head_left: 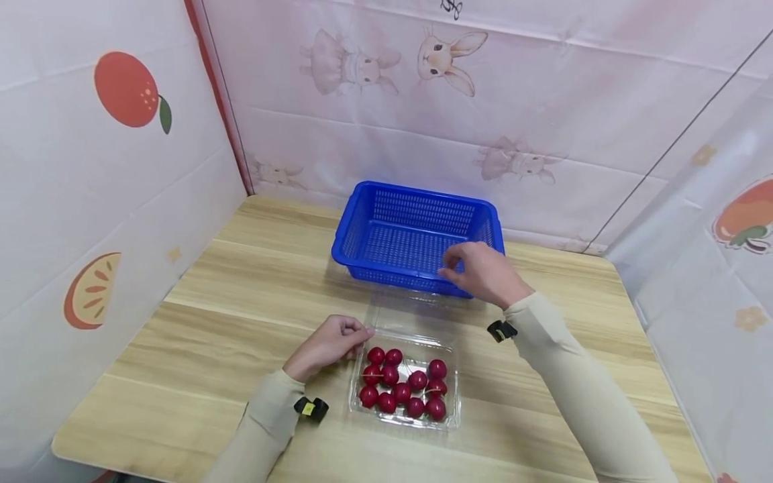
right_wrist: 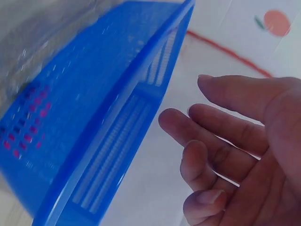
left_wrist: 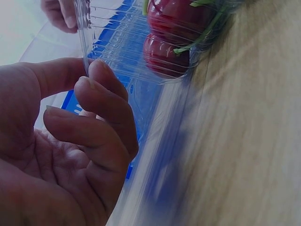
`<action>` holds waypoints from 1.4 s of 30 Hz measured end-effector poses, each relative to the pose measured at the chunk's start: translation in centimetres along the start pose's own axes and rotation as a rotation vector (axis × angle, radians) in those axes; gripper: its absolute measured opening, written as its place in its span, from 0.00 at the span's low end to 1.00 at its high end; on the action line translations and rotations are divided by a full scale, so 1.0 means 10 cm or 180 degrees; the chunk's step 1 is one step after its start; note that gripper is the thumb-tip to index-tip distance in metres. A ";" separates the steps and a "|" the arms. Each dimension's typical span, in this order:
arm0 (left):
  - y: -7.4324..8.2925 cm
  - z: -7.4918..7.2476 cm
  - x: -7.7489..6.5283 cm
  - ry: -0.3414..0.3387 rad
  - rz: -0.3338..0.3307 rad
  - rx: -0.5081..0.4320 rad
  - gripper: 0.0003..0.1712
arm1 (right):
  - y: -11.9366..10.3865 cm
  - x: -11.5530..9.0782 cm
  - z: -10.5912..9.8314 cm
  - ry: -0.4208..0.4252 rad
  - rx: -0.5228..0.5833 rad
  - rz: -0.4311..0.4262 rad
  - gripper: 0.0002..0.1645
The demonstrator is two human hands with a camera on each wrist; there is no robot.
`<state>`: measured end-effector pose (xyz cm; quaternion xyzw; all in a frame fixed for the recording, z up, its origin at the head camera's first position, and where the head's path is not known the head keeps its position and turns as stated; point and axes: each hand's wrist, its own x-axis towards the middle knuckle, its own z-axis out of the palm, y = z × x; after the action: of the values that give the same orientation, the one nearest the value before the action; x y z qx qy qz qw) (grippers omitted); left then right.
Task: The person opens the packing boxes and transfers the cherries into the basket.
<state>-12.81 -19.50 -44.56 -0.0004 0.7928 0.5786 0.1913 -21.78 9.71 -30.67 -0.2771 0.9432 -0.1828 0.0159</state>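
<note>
On the table, a clear plastic clamshell box holds several dark red cherries, some with green stems. My left hand pinches the box's rim at its far left corner; the left wrist view shows thumb and forefinger on the thin plastic edge, beside two cherries. Behind the box stands a blue slotted basket. Over its near right side is my right hand. In the right wrist view its fingers are loosely bent, thumb apart, holding nothing, beside the basket's rim.
The box's clear lid lies folded back toward the basket. A light wooden table carries everything. Printed fabric walls with rabbits and fruit close off the back and both sides.
</note>
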 end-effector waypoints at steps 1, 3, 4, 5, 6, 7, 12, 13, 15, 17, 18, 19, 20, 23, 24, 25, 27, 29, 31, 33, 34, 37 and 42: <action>0.00 0.00 0.00 -0.0001 -0.0002 0.0000 0.20 | -0.04 -0.03 0.01 -0.0015 -0.0007 -0.0049 0.13; 0.00 -0.01 0.00 -0.0001 0.0001 -0.0002 0.20 | -0.12 -0.08 0.04 -0.0043 -0.0004 -0.0126 0.13; 0.00 -0.01 0.00 0.0000 0.0011 -0.0001 0.20 | -0.16 -0.11 0.05 -0.0065 -0.0002 -0.0163 0.13; 0.00 -0.01 0.00 -0.0002 0.0017 -0.0003 0.20 | -0.19 -0.13 0.07 -0.0088 -0.0004 -0.0204 0.13; 0.00 -0.01 0.00 -0.0005 0.0031 -0.0005 0.20 | -0.22 -0.16 0.08 -0.0108 -0.0002 -0.0250 0.13; 0.01 -0.01 0.00 -0.0009 0.0054 -0.0003 0.20 | -0.25 -0.18 0.10 -0.0126 0.0001 -0.0294 0.13; 0.01 -0.02 0.02 -0.0028 0.0099 0.0014 0.20 | -0.34 -0.27 0.21 -0.0187 -0.0025 -0.0496 0.10; 0.01 -0.02 0.02 -0.0029 0.0100 0.0021 0.20 | -0.35 -0.28 0.23 -0.0205 -0.0033 -0.0537 0.10; 0.01 -0.02 0.02 -0.0031 0.0100 0.0030 0.20 | -0.38 -0.31 0.28 -0.0234 -0.0057 -0.0587 0.10; 0.02 -0.02 0.02 -0.0039 0.0108 0.0025 0.20 | -0.40 -0.33 0.33 -0.0272 -0.0083 -0.0618 0.10; 0.02 -0.03 0.02 -0.0045 0.0110 0.0021 0.20 | -0.40 -0.34 0.36 -0.0301 -0.0095 -0.0621 0.11; 0.02 -0.03 0.02 -0.0052 0.0114 0.0015 0.20 | -0.41 -0.36 0.39 -0.0332 -0.0118 -0.0626 0.11; 0.02 -0.03 0.02 -0.0058 0.0117 0.0010 0.20 | -0.41 -0.37 0.42 -0.0373 -0.0130 -0.0623 0.11; 0.02 -0.03 0.02 -0.0063 0.0102 0.0015 0.20 | -0.42 -0.41 0.52 -0.0531 -0.0169 -0.0637 0.11; 0.02 -0.03 0.02 -0.0063 0.0092 0.0018 0.20 | -0.42 -0.42 0.55 -0.0575 -0.0172 -0.0644 0.11; 0.01 -0.03 0.02 -0.0060 0.0085 0.0022 0.20 | -0.43 -0.44 0.58 -0.0608 -0.0193 -0.0661 0.11; 0.01 -0.03 0.02 -0.0056 0.0074 0.0018 0.20 | -0.44 -0.47 0.64 -0.0659 -0.0228 -0.0699 0.11; 0.01 -0.03 0.02 -0.0052 0.0075 0.0007 0.20 | -0.46 -0.49 0.69 -0.0705 -0.0254 -0.0746 0.11; 0.01 -0.02 0.02 -0.0058 0.0083 -0.0031 0.19 | -0.47 -0.51 0.74 -0.0755 -0.0293 -0.0805 0.10; 0.00 -0.02 0.01 -0.0061 0.0094 -0.0053 0.19 | -0.48 -0.53 0.79 -0.0801 -0.0321 -0.0856 0.10; 0.00 -0.02 0.01 -0.0065 0.0097 -0.0061 0.19 | -0.49 -0.53 0.81 -0.0816 -0.0337 -0.0874 0.10; -0.01 -0.01 0.01 -0.0069 0.0102 -0.0075 0.18 | -0.50 -0.55 0.87 -0.0843 -0.0387 -0.0882 0.07; -0.02 -0.01 0.00 -0.0061 0.0127 -0.0065 0.18 | -0.52 -0.58 0.95 -0.0989 -0.0329 -0.0775 0.06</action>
<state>-12.81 -19.64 -44.71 0.0189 0.7849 0.5903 0.1874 -12.90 5.54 -38.15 -0.4144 0.8970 -0.0898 0.1248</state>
